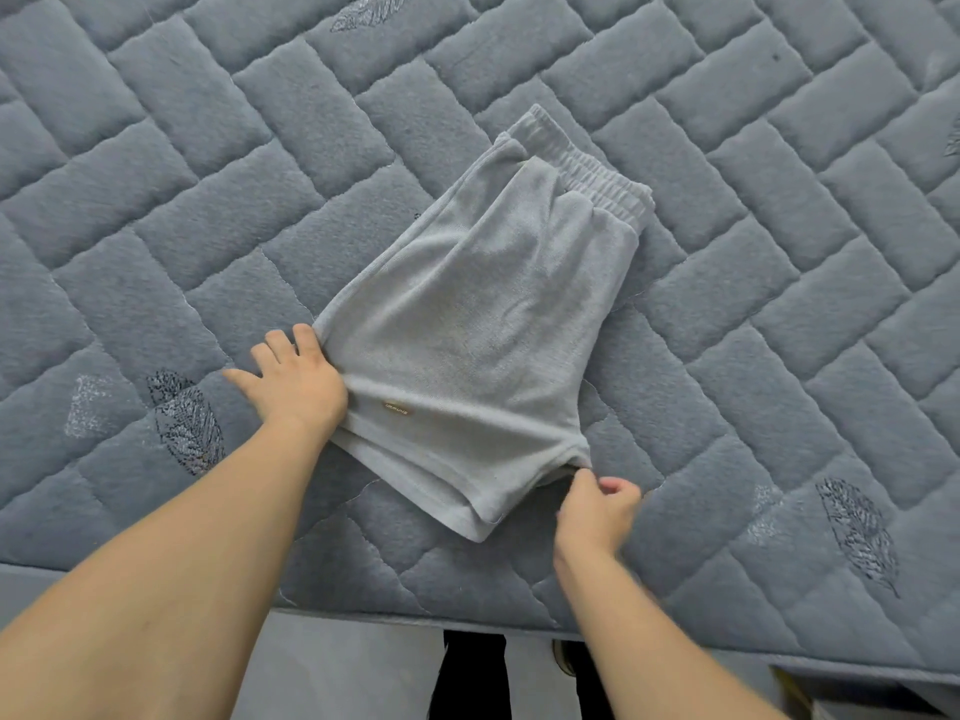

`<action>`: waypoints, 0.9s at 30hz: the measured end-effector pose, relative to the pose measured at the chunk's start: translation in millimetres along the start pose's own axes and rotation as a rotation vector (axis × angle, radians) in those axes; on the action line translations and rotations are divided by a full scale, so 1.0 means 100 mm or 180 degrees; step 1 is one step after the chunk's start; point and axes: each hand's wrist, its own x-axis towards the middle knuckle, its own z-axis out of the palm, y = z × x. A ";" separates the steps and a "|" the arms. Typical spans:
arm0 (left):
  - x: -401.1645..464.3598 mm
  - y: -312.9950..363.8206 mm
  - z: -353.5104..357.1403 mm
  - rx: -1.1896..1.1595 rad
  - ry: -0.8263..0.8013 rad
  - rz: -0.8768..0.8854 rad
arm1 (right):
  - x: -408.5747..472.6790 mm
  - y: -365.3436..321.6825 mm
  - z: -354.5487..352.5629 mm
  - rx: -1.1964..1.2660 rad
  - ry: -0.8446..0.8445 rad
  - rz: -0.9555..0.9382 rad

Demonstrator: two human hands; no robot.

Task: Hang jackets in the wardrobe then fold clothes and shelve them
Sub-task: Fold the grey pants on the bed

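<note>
At the lower middle of the frame, on the bed:
Right fingers: curled in tight, thumb and forefinger pinching the lower right hem corner of the shorts.
Right hand: knuckles up, just beside the hem; bare forearm running down to the lower right edge.
Left fingers: straight and spread, fingertips touching the left hem corner, holding nothing.
Left hand: lying palm down, partly on the quilt, its inner edge against the shorts; bare forearm stretching to the lower left corner.
Grey shorts: centre of the frame, folded in half lengthwise, lying flat and slantwise; elastic waistband towards the upper right, hems towards the bottom, a small tan label near the left hand.
Quilted blue-grey bed cover: fills the frame, stitched in a brick pattern with leaf motifs.
</note>
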 end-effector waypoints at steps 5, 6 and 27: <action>-0.03 -0.03 0.03 -0.0150 -0.0057 0.0011 | -0.54 0.18 0.26 -0.0619 -0.1068 0.0153; -0.01 -0.02 0.01 -0.0174 -0.0101 -0.0003 | -0.55 0.18 0.29 -0.0794 -0.1071 0.0046; 0.02 -0.15 -0.17 -0.2039 -0.0245 -0.0670 | -0.62 0.02 0.48 0.1068 -0.1777 0.1800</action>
